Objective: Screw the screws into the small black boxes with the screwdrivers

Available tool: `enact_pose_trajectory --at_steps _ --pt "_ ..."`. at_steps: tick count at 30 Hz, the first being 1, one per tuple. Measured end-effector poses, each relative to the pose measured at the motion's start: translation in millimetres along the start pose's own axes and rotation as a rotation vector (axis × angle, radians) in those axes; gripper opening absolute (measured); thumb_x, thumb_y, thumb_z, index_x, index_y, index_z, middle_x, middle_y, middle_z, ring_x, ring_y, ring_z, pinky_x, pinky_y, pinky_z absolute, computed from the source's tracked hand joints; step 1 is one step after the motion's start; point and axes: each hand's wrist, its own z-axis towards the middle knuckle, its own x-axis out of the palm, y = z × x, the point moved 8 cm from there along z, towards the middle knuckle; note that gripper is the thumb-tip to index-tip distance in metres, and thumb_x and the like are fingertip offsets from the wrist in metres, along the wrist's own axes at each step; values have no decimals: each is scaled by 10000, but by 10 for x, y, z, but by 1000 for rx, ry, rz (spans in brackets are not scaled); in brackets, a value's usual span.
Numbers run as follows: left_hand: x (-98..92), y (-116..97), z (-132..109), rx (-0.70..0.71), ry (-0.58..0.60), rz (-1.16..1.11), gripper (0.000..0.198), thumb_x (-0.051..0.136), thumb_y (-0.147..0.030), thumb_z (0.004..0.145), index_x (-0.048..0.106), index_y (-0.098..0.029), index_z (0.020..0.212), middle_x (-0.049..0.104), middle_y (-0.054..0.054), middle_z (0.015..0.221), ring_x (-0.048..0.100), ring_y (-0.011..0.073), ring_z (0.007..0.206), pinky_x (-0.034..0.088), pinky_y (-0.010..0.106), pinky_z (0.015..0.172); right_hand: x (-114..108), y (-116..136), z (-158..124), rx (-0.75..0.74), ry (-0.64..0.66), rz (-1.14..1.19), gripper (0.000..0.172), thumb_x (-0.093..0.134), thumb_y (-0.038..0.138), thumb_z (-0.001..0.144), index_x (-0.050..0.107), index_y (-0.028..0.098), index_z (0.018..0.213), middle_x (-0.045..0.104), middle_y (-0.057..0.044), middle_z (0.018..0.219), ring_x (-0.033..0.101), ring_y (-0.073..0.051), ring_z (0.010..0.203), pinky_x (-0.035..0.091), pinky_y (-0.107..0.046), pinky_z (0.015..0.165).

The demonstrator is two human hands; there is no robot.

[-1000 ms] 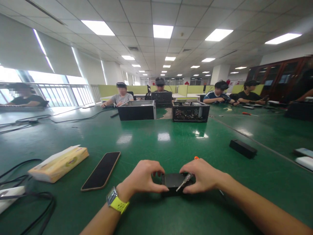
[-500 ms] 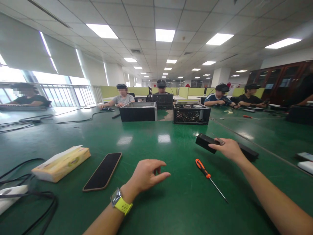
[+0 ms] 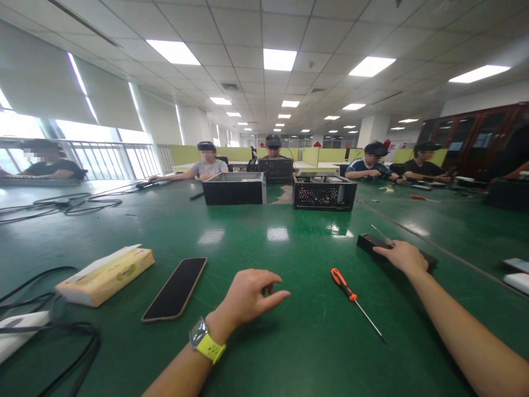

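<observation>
My left hand (image 3: 252, 295) hovers over the green table with fingers curved, thumb apart, and nothing in it; a watch with a yellow-green strap (image 3: 206, 342) is on the wrist. My right hand (image 3: 407, 257) is at a long black box (image 3: 369, 242), its palm covering the box's middle. From its closed fingers sticks a thin metal shaft with a clear thicker end, seemingly a small screwdriver (image 3: 385, 237). An orange-and-black screwdriver (image 3: 342, 284) lies between the hands. Left of my left hand lies a phone (image 3: 176, 289), screen dark.
A yellow tissue pack (image 3: 105, 275) and black cables (image 3: 78, 331) with a white power strip (image 3: 20, 333) lie left. Two computer cases (image 3: 235, 188) (image 3: 324, 193) stand across the table. Several people sit around it. White objects (image 3: 516, 281) lie at the right edge.
My right hand has moved right and the black piece under it now lines up with the other black piece. The thin shaft has come into view. My left hand has hardly moved.
</observation>
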Motion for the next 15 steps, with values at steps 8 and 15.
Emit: enact_pose_trajectory --at_steps 8,15 --pt "7 12 -5 1 2 -3 305 590 -468 861 696 -186 903 694 11 709 626 145 628 441 253 632 33 -104 119 -40 18 21 663 567 701 689 684 228 1139 690 -182 1052 649 -388 947 493 -452 722" --pt "13 13 -7 2 15 -5 299 593 -464 859 698 -184 876 691 12 700 629 147 631 443 252 632 -218 -164 83 59 -45 106 761 488 782 684 662 226 1174 649 -206 1150 604 -430 1017 472 -461 698"
